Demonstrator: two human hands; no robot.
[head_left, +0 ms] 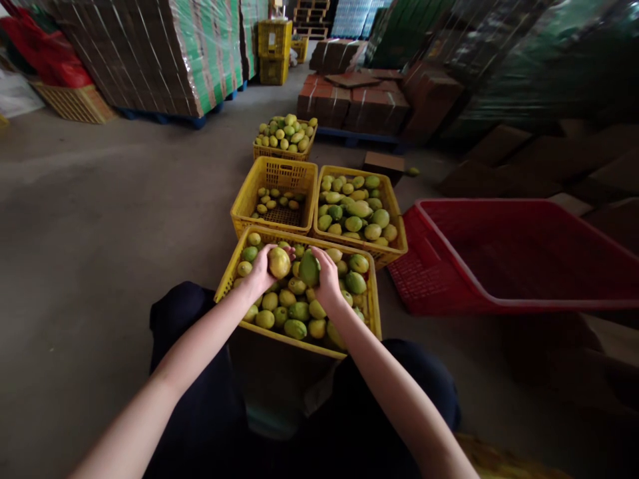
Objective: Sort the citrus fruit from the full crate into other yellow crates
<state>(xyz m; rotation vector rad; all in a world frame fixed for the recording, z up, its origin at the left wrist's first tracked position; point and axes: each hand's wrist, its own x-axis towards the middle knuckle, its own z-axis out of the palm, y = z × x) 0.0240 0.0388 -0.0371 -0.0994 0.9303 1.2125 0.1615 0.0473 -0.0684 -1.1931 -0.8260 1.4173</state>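
Over the nearest yellow crate, my left hand is closed around a yellow lemon. My right hand grips a greener lemon a short way to the right, its fingers along the fruit's right side. Below both hands, the crate is filled with green and yellow lemons. Just beyond it stand two more yellow crates: the left one has a few small lemons on its bottom, and the right one is heaped with larger lemons.
A red plastic crate stands on the floor at the right. Farther off is another full yellow crate. Bundled flat cardboard lies on a blue pallet behind. Wrapped stacks rise at the back left. My knees flank the near crate.
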